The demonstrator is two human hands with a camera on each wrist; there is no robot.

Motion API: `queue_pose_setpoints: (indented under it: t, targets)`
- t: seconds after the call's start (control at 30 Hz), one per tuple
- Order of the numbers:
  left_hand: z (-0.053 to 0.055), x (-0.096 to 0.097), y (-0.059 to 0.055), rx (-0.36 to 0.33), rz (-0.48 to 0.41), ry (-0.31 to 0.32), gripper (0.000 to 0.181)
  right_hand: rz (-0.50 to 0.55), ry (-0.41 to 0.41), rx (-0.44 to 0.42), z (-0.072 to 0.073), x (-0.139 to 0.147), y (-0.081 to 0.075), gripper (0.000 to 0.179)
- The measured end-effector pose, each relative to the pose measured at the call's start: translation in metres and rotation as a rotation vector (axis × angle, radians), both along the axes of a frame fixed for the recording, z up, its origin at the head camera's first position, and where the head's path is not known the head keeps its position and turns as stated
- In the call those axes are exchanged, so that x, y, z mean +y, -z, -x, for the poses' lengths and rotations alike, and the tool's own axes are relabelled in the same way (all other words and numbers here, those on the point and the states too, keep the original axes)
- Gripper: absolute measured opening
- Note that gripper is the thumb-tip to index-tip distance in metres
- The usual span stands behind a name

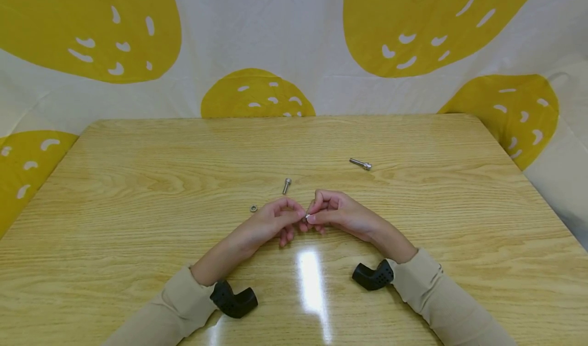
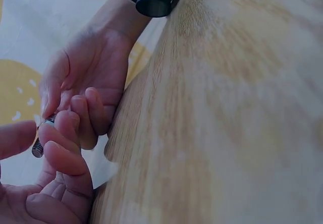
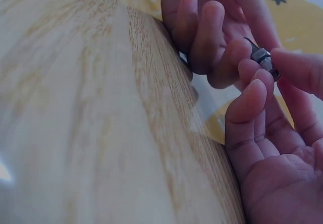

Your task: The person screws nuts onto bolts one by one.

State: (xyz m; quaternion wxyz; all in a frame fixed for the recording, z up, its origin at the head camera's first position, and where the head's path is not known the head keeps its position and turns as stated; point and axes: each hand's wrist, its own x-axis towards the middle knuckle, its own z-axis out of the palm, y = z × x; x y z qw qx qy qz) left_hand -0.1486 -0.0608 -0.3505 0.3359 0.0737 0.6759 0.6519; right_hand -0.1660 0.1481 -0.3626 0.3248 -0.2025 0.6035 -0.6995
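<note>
Above the front middle of the table, my two hands meet at a small metal bolt (image 2: 38, 148) with a nut (image 3: 261, 56) on it. The left hand (image 1: 271, 221) pinches the bolt between thumb and fingertips. My right hand (image 1: 349, 216) has its thumb and finger on the nut, its other fingers curled loosely. Fingertips cover much of both parts, and the bolt's head cannot be made out. A loose bolt (image 1: 287, 186) lies just beyond the left hand, and a loose nut (image 1: 253, 208) lies to its left.
Farther back on the right lies another bolt (image 1: 360, 164), with what looks like a nut on it near its head. The wooden table (image 1: 161, 167) ends at a white and yellow cloth (image 1: 262, 34). Black wrist mounts (image 1: 236, 301) sit at both sleeves.
</note>
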Motion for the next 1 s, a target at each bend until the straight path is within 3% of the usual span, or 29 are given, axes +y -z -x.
queue_pose_setpoints:
  t: [0.3,0.57,1.0]
  targets:
    - [-0.0005,-0.0019,0.0008,0.002,-0.053,-0.015,0.022,-0.009,-0.003,0.009,0.0007,-0.0007,0.0014,0.016]
    - [0.0002,-0.0003,0.0001,-0.004,-0.007,0.01,0.02,0.001,0.004,-0.008,-0.0002,-0.0001,-0.0009,0.011]
    - [-0.0008,-0.0012,-0.0013,-0.011,-0.033,-0.006,0.02,0.0,-0.006,0.002,0.0005,-0.0006,0.0001,0.009]
